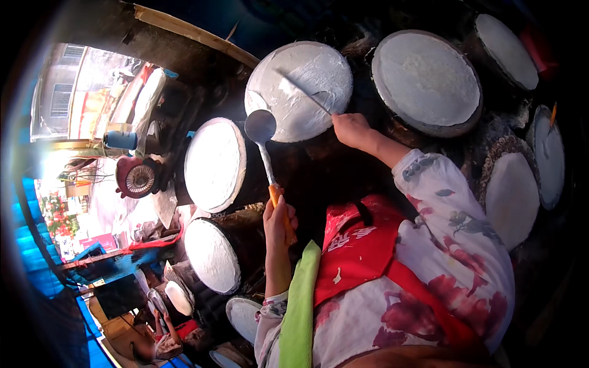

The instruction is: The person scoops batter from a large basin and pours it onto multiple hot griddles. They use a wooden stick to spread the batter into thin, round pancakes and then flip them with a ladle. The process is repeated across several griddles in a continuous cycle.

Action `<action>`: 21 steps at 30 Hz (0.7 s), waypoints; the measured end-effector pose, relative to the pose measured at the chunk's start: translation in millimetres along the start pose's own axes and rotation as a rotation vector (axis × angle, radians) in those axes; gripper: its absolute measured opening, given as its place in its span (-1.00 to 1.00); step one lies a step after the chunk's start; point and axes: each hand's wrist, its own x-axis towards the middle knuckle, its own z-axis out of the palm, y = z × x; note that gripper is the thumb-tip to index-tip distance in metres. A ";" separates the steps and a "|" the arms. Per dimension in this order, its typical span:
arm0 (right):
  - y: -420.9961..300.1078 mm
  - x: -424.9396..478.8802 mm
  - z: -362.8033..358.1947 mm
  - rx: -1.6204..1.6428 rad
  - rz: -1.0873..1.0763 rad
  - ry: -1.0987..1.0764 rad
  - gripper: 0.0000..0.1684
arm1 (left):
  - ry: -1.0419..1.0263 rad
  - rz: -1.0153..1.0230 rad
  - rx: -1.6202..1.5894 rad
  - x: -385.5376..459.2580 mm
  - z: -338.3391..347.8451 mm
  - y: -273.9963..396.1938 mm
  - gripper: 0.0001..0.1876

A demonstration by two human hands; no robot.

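Observation:
My left hand (pixel 280 221) grips the orange handle of a metal ladle (pixel 260 128), whose round bowl is raised beside the lower left edge of a round pan (pixel 299 92) coated with white batter. At that pan's right edge, my right hand (pixel 352 131) is closed around the end of a long thin stick or blade (pixel 306 94). Its far end lies over the white layer, where the surface is smeared and partly folded. Whether the tool touches the layer is hard to tell. The right palm is hidden.
More round white surfaces surround me: a large one (pixel 425 78) at upper right, one (pixel 215 164) left of the ladle, another (pixel 212 255) below it, and one (pixel 512 202) at right. A small fan (pixel 139 178) stands at left. Another person (pixel 168 338) is at lower left.

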 end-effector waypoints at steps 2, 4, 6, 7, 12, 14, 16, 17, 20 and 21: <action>2.1 12.4 -10.4 0.010 -0.019 0.020 -0.84 | 0.002 -0.001 -0.003 -1.7 -3.0 1.7 -0.69; 21.2 30.9 -26.3 0.025 0.125 0.058 -0.83 | 0.017 0.010 0.015 -2.4 -5.6 3.1 -0.71; 32.2 36.8 -21.3 -0.041 0.075 0.063 -0.83 | 0.025 0.017 0.041 -2.3 -5.9 5.9 -0.72; 29.5 35.1 -15.2 -0.096 0.018 0.065 -0.83 | 0.025 0.017 0.061 -0.8 -4.3 8.7 -0.72; 16.6 12.5 2.1 0.028 -0.141 0.008 -0.78 | 0.034 0.018 0.118 13.8 0.1 16.2 -0.74; 23.3 -17.3 2.3 0.090 0.025 0.080 -0.72 | 0.047 0.039 0.129 18.4 -5.8 14.0 -0.74; 34.9 -62.7 9.5 0.040 0.212 0.210 -0.70 | 0.041 0.050 0.173 21.2 -6.8 17.0 -0.73; 29.3 -85.0 13.4 -0.030 0.284 0.148 -0.66 | 0.036 0.049 0.199 22.3 -7.4 18.1 -0.73; -16.0 -121.5 41.7 0.083 0.286 0.081 -0.62 | 0.009 0.061 0.196 36.0 -6.6 17.9 -0.74; -35.2 -115.9 44.2 0.132 0.294 0.019 -0.61 | 0.012 0.062 0.213 40.2 -3.3 19.6 -0.75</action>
